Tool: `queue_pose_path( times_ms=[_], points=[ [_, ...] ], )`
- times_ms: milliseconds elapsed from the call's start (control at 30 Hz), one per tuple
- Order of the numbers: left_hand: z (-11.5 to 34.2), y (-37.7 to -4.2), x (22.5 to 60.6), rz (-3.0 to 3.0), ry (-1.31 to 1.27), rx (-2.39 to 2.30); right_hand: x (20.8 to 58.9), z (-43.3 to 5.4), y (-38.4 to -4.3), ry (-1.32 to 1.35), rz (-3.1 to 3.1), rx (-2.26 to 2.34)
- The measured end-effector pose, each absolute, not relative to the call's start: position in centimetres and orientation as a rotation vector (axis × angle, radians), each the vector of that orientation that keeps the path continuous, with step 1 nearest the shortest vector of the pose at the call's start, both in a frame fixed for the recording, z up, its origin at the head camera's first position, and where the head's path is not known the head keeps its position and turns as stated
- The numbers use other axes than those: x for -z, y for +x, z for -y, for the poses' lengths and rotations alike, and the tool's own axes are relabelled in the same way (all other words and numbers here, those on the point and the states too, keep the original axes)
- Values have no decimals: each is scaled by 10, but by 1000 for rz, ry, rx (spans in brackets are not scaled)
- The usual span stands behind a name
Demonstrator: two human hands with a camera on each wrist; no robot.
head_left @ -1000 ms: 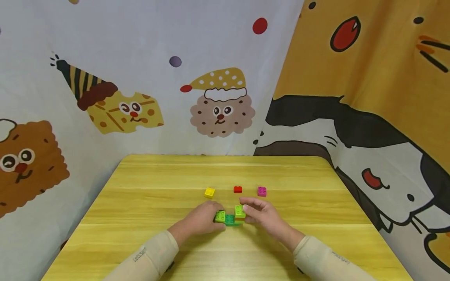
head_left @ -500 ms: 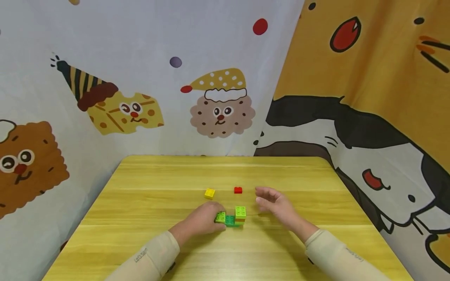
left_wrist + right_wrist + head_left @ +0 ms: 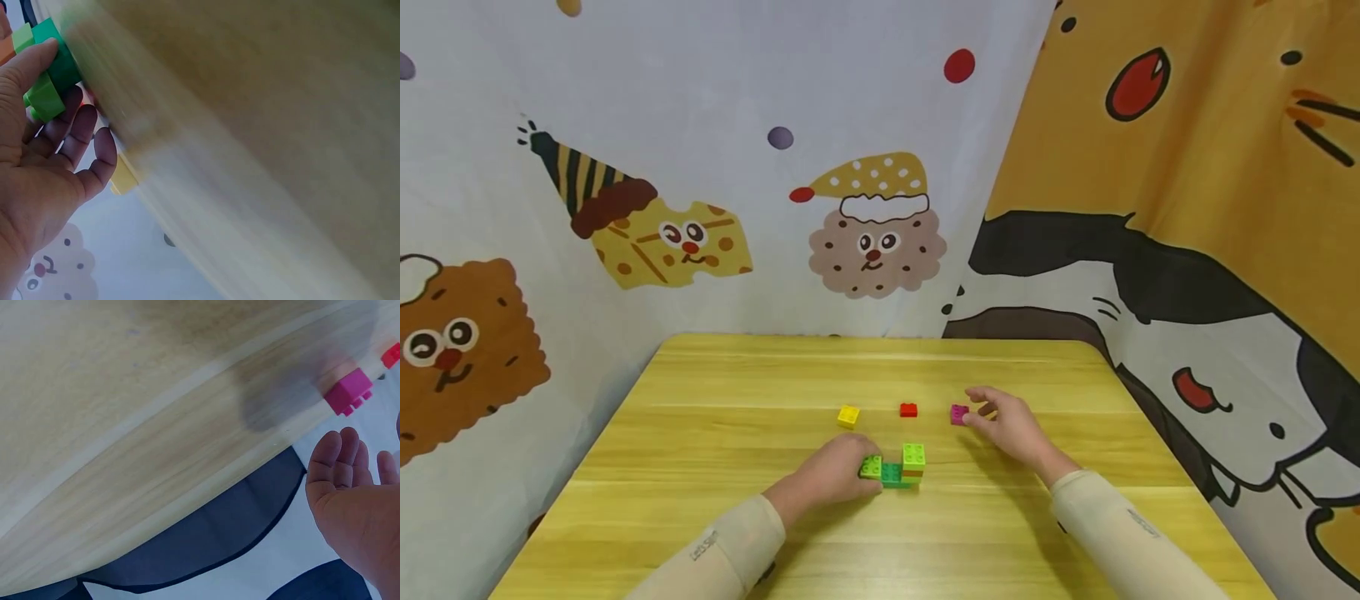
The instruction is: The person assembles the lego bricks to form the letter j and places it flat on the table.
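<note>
In the head view my left hand (image 3: 829, 472) grips the left end of a small toy-brick build (image 3: 892, 475) on the table. The build has a dark green base, a lime brick on its left, and a taller right end with lime on top of an orange-brown layer. The left wrist view shows the thumb pressed on the dark green brick (image 3: 62, 67), fingers on its far side. My right hand (image 3: 1011, 427) hovers just right of a magenta brick (image 3: 958, 414), fingers apart. In the right wrist view this hand holds nothing, its fingertips close to the magenta brick.
A yellow brick (image 3: 848, 417) and a red brick (image 3: 908, 410) lie behind the build on the wooden table (image 3: 760, 375). A curtain with cartoon prints (image 3: 722, 167) hangs behind the table's far edge.
My right hand has let go of the build's right end and moved right and away to the magenta brick. My left hand keeps its grip on the build.
</note>
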State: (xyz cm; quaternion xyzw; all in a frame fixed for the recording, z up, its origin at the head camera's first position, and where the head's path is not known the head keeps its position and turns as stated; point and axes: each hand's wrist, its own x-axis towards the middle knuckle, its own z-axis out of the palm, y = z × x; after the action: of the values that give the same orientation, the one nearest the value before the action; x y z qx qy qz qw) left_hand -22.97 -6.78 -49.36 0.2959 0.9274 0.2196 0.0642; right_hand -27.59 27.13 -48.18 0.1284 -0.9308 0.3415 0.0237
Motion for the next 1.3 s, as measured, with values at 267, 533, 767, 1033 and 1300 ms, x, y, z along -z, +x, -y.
queue_pose_path(
  times_ms=[267,533,767,1033,1300],
  points=[
    [68,-231,495,-2793,886,-689,489,-270,-283,431,2932,-953],
    [67,-232,494,-2772,884,-710,492,-270,-290,397,2963,-948],
    [66,-231,494,-2773,886,-711,497,-271,-296,398,2979,-908],
    [67,-230,492,-2758,860,-727,498,-268,-296,390,2988,-910],
    [67,-230,492,-2759,867,-724,497,-266,-295,371,3012,-919]
  ],
)
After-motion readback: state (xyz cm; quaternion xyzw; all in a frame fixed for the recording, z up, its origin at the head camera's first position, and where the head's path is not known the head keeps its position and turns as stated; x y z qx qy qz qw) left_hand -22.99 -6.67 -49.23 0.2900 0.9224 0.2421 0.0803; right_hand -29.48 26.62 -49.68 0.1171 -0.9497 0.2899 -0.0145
